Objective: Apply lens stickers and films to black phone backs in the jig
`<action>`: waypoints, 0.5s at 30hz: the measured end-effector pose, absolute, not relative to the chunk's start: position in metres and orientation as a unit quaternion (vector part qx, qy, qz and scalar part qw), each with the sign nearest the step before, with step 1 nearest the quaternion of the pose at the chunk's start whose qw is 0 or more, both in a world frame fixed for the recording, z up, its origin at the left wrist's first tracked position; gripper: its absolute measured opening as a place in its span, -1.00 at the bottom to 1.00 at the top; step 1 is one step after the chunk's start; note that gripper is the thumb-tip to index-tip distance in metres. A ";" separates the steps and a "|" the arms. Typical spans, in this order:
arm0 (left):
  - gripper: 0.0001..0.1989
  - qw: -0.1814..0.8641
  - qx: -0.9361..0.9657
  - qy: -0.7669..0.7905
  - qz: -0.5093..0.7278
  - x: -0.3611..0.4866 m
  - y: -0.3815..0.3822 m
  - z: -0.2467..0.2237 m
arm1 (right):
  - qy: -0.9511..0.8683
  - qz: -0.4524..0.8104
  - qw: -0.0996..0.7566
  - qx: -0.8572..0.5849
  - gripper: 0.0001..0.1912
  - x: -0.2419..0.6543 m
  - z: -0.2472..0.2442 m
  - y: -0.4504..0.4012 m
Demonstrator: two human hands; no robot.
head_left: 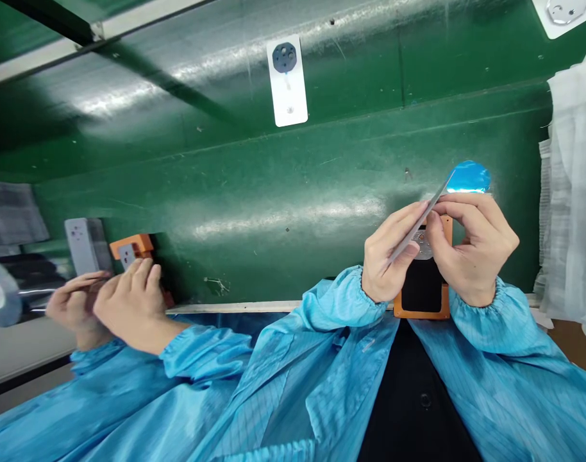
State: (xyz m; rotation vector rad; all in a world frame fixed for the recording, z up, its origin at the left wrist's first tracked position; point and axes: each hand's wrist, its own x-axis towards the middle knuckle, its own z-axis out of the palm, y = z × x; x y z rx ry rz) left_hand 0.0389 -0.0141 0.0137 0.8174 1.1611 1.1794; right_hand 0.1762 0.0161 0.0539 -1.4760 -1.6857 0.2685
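Observation:
My left hand (386, 253) is closed around a thin grey panel (413, 236), seen almost edge-on and tilted. My right hand (470, 240) pinches at the panel's upper edge, thumb and fingers pressed together; its fingertips are partly hidden. Just beyond the right hand shows a shiny blue rounded film (470, 176); whether it touches the panel I cannot tell. Under both hands, at the table's front edge, lies an orange fixture (422, 314) with a black pad (420, 289) in it. A clear round part (422, 247) shows between the hands, partly covered.
A white panel (290, 102) with a dark disc lies farther back on the green table (254, 179). Another white panel (555, 25) is at the upper right. White cloths (576, 192) hang at right. On the left, a co-worker's hands (129, 301) work near another orange fixture (142, 242) and grey blocks (86, 244).

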 end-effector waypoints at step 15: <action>-0.37 0.611 0.272 0.517 0.535 -0.006 0.021 0.010 | -0.564 0.122 0.187 -0.795 -0.72 0.278 -0.004 0.066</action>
